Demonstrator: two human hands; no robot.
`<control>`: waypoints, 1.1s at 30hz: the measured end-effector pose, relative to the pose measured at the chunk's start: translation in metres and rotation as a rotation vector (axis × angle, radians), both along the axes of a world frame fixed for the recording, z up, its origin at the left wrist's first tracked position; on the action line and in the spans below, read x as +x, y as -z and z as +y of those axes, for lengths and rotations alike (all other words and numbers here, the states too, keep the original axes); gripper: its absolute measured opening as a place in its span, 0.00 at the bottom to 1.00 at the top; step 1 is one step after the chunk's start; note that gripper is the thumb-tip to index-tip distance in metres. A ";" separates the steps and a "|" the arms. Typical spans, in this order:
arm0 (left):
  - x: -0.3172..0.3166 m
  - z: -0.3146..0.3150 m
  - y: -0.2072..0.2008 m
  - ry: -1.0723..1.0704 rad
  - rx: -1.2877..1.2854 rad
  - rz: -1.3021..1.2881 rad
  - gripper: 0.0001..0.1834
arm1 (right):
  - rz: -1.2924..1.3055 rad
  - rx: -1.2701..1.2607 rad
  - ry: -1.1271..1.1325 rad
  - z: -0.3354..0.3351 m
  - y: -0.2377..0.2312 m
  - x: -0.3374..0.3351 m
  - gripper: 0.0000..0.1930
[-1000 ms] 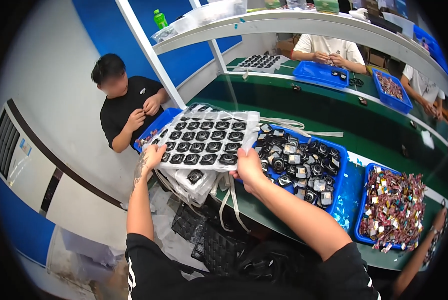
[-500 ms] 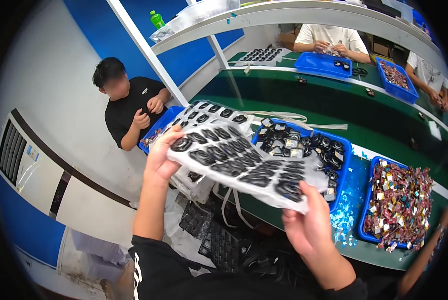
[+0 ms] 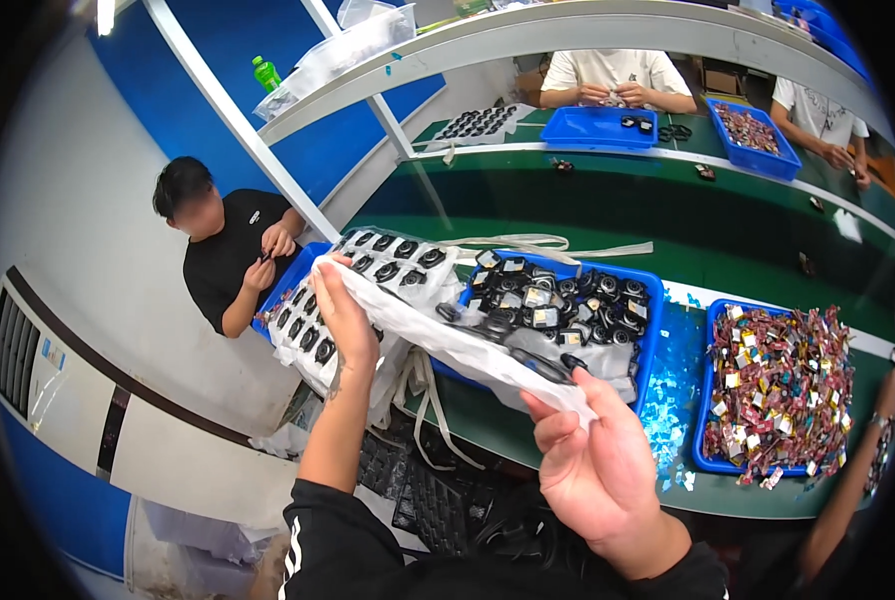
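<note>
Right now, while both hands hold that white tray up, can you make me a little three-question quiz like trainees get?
1. True or false: only the right hand holds the raised white tray.
2. The big heap of parts to the right of that hand looks mostly: A) green, B) reddish, C) black.
3. What colour is the bottle at the upper left?

Key: 1. False; the left hand holds it too. 2. B. 3. Green.
</note>
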State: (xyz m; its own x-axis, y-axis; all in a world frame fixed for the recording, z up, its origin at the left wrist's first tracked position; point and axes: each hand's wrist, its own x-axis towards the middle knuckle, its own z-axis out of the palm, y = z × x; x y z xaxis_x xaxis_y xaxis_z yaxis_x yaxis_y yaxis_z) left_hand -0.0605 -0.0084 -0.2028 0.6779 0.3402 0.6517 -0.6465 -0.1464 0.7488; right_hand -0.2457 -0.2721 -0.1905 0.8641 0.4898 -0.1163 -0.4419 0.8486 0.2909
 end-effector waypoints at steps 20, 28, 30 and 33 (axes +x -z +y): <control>0.037 -0.083 -0.025 0.099 -0.232 -0.075 0.13 | -0.106 0.150 0.123 -0.024 0.022 0.031 0.20; 0.064 -0.071 -0.050 0.140 -0.152 0.043 0.19 | -0.305 0.113 0.025 -0.021 0.016 0.031 0.25; 0.085 -0.078 -0.057 0.158 -0.032 0.198 0.19 | -0.353 0.087 0.021 -0.020 0.011 0.036 0.27; 0.110 -0.093 -0.060 0.160 0.062 0.355 0.21 | -0.340 0.104 0.096 -0.022 0.019 0.044 0.29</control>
State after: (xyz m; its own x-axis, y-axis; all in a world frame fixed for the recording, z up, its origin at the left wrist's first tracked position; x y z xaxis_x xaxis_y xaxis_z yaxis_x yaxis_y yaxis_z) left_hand 0.0493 -0.1017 -0.1429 0.9060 0.1797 0.3831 -0.3671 -0.1166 0.9228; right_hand -0.2013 -0.2939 -0.2092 0.8873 0.3990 0.2312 -0.4481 0.8645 0.2279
